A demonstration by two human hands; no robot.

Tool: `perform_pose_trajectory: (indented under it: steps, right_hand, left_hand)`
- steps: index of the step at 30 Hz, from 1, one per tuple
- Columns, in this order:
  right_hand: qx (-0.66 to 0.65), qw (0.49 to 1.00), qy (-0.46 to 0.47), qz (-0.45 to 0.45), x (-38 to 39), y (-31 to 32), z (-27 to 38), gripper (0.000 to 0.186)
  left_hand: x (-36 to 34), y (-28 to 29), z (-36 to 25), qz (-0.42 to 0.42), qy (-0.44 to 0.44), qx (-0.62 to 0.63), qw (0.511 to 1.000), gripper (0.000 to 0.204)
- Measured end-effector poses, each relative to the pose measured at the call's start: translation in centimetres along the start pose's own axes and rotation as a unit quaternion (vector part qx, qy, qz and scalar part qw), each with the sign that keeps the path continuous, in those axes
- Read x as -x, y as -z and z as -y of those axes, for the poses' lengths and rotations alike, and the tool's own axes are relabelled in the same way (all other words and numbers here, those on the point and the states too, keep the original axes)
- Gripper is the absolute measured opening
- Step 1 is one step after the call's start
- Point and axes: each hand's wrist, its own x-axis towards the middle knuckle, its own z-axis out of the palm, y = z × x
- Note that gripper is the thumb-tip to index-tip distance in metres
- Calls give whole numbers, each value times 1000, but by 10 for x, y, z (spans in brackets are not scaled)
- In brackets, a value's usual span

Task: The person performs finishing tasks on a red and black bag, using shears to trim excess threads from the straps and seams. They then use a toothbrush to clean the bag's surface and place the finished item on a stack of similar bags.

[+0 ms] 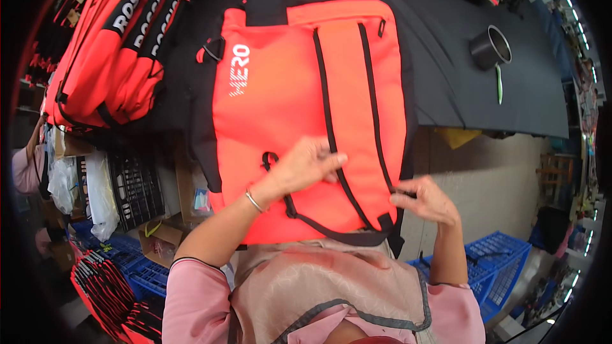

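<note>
A bright orange-red backpack [274, 108] with black edging lies before me, its lower part reaching my lap. Two long black zipper lines [325, 83] run down its right half, and a black strap [338, 236] loops along the bottom. My left hand [312, 164], with a bangle at the wrist, rests on the bag's middle, fingers curled in by the left zipper line and slightly blurred; what they hold is hidden. At the lower right edge, my right hand [426, 199] pinches the bag's side by the right zipper line's lower end.
Stacked orange-red bags [102, 76] stand at the left of the dark table cover [440, 89]. On the right lie a dark metal cup [489, 48] and a light green thin tool [499, 86]. Blue plastic crates [497, 267] flank me below; a cardboard box [162, 242] sits at lower left.
</note>
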Motion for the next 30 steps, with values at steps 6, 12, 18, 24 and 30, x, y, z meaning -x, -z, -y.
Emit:
perform_pose_trajectory:
  steps: [6,12,18,24,30]
  right_hand:
    - [57,992,-84,-75,-15,31,56,19]
    - [29,946,152,-284,-121,47,142,31]
    - [-23,918,198,-343,-269,49,174,33]
    - [-48,907,146,-392,-308,37,107,27]
    - [-32,907,176,-380,-308,26,108,21]
  left_hand:
    - [-4,-16,21,-4,67,-35,997,30]
    - [-28,-21,33,-9,70,-52,996,32]
    - [-37,-24,39,17,42,-27,999,36]
    - [1,51,-54,-158,-129,-468,860,29]
    - [-38,178,-78,-360,-311,-687,549,44]
